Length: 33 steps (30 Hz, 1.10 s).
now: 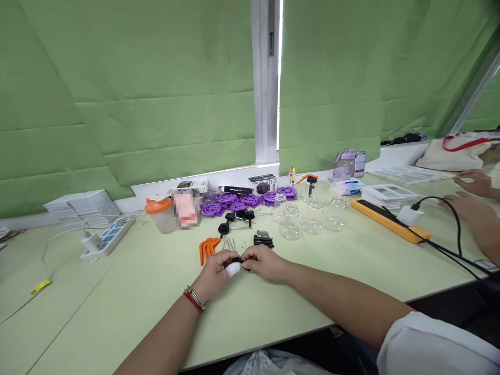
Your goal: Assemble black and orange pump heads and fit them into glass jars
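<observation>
Here the left hand (216,268) and right hand (264,262) pinch a small black part (239,262), its long axis lying left-right.

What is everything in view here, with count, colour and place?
small part: one, black, held between both hands
angled pieces: a few, orange, left of the hands
comb-like part: one, black, just behind the hands
round discs: several, purple, rear centre
glass jars: about six, clear, right of centre
shaker cup: one, orange lid, rear left
power strip: one, white, left
long strip: one, orange-yellow, right, with a white plug
table: one, pale green
co-worker's hands: two, far right
left hand: one, white-wrapped fingertip, red wristband
right hand: one, fingers on the black part
</observation>
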### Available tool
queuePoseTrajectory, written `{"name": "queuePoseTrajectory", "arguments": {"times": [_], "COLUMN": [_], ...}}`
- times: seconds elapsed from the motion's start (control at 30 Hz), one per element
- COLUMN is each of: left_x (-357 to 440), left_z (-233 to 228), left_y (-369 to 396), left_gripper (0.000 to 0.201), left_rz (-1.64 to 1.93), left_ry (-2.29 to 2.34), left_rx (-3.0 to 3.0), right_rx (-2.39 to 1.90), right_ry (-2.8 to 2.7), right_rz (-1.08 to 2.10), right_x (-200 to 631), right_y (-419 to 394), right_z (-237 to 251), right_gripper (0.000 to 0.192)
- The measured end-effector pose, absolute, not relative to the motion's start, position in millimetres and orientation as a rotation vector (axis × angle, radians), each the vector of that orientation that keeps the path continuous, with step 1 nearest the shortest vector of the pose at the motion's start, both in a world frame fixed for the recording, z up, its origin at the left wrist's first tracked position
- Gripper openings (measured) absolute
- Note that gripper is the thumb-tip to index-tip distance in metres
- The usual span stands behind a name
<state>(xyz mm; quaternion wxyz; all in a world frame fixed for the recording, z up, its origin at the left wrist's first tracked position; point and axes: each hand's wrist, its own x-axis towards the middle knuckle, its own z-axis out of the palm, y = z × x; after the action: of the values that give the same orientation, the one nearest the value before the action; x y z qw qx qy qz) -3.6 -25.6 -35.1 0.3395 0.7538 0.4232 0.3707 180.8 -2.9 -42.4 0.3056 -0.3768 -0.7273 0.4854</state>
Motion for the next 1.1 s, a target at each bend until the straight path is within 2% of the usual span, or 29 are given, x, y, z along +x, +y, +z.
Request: {"name": "queuePoseTrajectory", "arguments": {"times": [0.1, 0.27, 0.4, 0.6, 1.1], "left_x": [-5, -6, -8, -9, -4], "left_z": [-33, -32, -36, -43, -40], "left_y": [-25, -25, -22, -20, -22], "left_gripper": [0.019, 0.015, 0.016, 0.016, 0.019], "left_rz": [0.987, 1.054, 0.996, 0.965, 0.918], "left_ry": [1.106, 1.115, 1.143, 1.195, 1.170], "left_rx": [1.949, 1.901, 1.792, 1.881, 1.937], "right_rx": [-0.999, -1.224, -1.422, -1.506, -1.601], "right_ry": [-1.977, -2.103, -2.356, -2.510, -2.584], "right_rz": [1.156, 0.527, 0.237, 0.224, 0.215], "right_x": [188, 215, 231, 224, 215], "right_y": [7, 41, 70, 92, 93], "right_z": [-42, -31, -19, -17, -20], "right_gripper": [0.011, 0.024, 0.027, 0.013, 0.019]}}
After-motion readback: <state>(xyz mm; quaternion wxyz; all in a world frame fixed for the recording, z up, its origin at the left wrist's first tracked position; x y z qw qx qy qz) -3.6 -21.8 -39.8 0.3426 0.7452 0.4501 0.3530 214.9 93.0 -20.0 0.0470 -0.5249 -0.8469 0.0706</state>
